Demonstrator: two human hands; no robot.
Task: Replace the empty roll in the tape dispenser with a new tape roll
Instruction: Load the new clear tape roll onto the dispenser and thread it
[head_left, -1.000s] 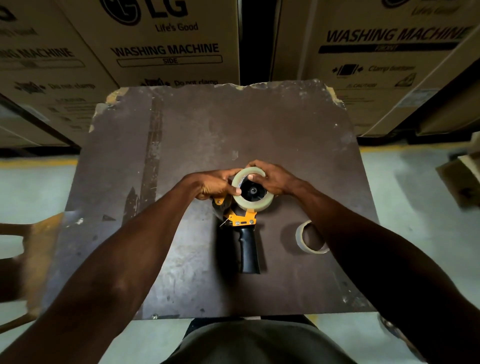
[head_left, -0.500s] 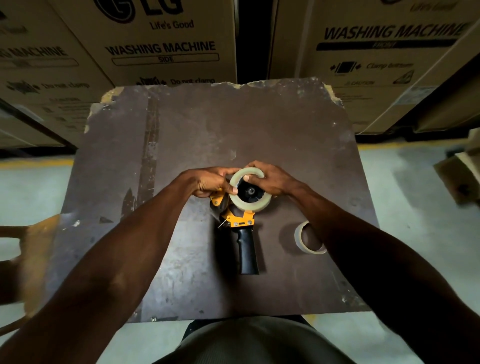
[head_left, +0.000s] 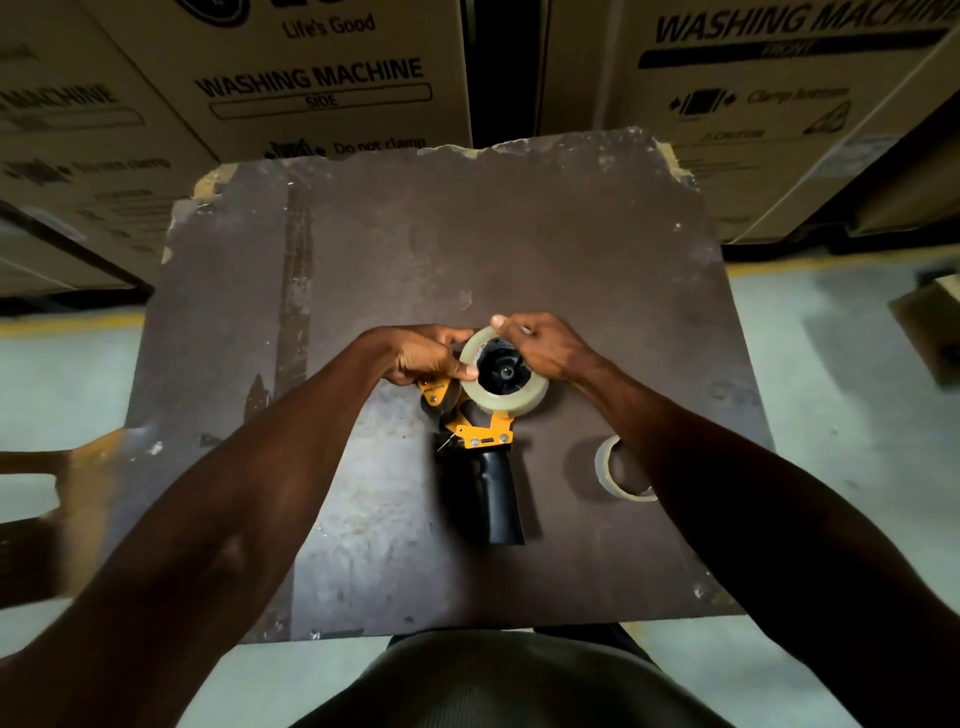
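Note:
The tape dispenser (head_left: 485, 435) lies flat on the brown table (head_left: 363, 270), its orange frame in the middle and black handle pointing toward me. A clear new tape roll (head_left: 524, 399) sits around the dispenser's black hub. My left hand (head_left: 423, 356) pinches the roll's left edge with thumb and fingers. My right hand (head_left: 545, 345) grips the roll's top right edge. The empty cardboard roll (head_left: 605, 470) lies flat on the table to the right of the handle, partly hidden under my right forearm.
Large cardboard washing machine boxes (head_left: 322, 78) stand close behind the table's far edge. The table top is worn, with chipped far corners. A wooden chair part (head_left: 31, 499) is at the left. Another box (head_left: 930, 327) sits on the floor at the right.
Both hands have stayed on the tape roll over the hub, with only small finger shifts. The dispenser and the empty roll have not moved.

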